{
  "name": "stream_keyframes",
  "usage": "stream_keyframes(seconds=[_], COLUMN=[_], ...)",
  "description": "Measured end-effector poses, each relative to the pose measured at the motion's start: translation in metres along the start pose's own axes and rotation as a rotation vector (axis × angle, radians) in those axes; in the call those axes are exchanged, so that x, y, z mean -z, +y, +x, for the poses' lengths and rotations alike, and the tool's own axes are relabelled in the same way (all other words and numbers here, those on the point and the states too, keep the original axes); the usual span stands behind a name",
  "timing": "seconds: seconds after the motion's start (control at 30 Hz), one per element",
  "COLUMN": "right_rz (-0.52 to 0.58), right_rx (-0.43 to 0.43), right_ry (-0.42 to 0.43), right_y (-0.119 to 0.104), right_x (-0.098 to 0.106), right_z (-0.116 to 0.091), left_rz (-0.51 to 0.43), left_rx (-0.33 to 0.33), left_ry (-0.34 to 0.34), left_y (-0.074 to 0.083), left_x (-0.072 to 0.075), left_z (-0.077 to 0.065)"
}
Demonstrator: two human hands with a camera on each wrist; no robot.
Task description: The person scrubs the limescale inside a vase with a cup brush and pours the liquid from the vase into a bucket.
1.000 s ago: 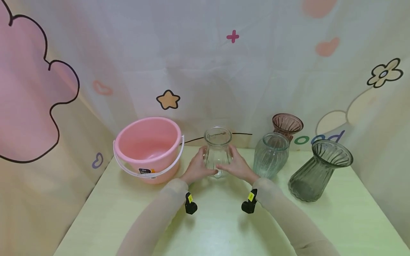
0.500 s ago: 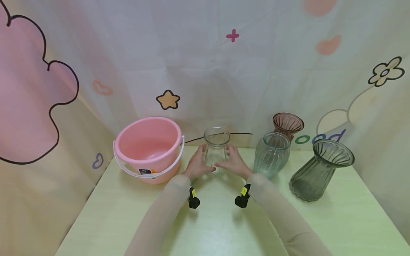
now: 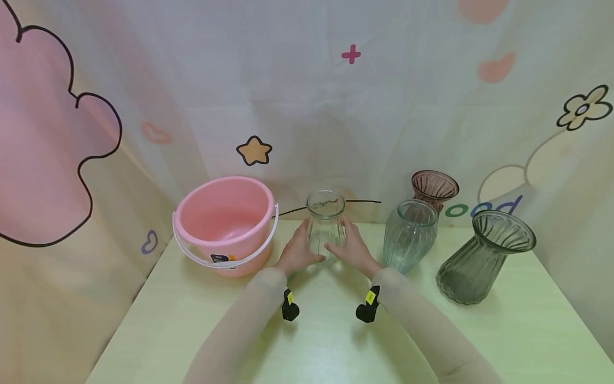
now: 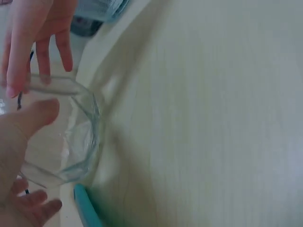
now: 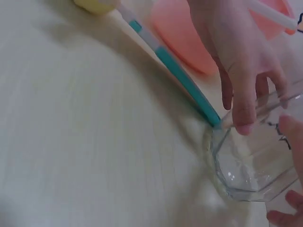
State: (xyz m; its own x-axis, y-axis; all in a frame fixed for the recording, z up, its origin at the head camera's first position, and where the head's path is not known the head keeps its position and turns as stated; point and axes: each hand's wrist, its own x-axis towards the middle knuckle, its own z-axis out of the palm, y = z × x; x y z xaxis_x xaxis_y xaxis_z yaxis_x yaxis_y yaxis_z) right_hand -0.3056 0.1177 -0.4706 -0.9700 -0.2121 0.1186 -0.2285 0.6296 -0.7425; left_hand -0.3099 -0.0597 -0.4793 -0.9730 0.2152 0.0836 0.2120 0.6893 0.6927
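Note:
A clear glass vase [image 3: 326,226] stands between my two hands at the middle back of the table, its round mouth up. My left hand [image 3: 298,250] holds its left side, and my right hand [image 3: 354,249] holds its right side. Both thumbs lie across the front while the other fingers reach round the sides. In the left wrist view the vase's faceted base [image 4: 92,137] shows near the table surface; whether it touches is unclear. The right wrist view shows the same base [image 5: 236,182] below the left hand [image 5: 241,66].
A pink bucket [image 3: 223,240] with a white handle stands left. To the right are a pale blue-green glass vase [image 3: 408,240], a brownish-pink vase [image 3: 434,186] behind it, and a grey-green vase [image 3: 472,272]. A teal stick-like thing [image 5: 184,82] appears in the right wrist view.
Compared with one second ago, my wrists are slightly closer together. The clear vase keeps nearly the same place between my hands, and the head view has shifted a little.

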Motion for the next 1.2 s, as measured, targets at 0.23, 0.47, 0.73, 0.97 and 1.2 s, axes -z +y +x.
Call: stream_keyframes(seconds=[0.23,0.47,0.73,0.97,1.2], right_rz=[-0.053,-0.108,-0.076,0.003,0.102], right_rx=[0.071,0.188,0.156,-0.061,-0.127], right_ry=[0.092,0.221,0.400,0.449,0.424], right_y=[-0.003,0.000,0.020,0.037,0.056], right_x=[0.013,0.023,0.051,0.074,0.091], right_z=[-0.042,-0.092,-0.128,-0.139,-0.134], left_rz=[0.145,0.247,0.155,0.001,-0.116], left_rx=[-0.066,-0.281,-0.380,-0.363,-0.355], left_ry=[0.147,0.291,0.150,-0.005,-0.073], left_y=[0.009,0.022,0.040,0.058,0.077], left_x=[0.008,0.012,-0.013,-0.040,-0.060], left_z=[-0.023,-0.055,-0.081,-0.067,-0.035])
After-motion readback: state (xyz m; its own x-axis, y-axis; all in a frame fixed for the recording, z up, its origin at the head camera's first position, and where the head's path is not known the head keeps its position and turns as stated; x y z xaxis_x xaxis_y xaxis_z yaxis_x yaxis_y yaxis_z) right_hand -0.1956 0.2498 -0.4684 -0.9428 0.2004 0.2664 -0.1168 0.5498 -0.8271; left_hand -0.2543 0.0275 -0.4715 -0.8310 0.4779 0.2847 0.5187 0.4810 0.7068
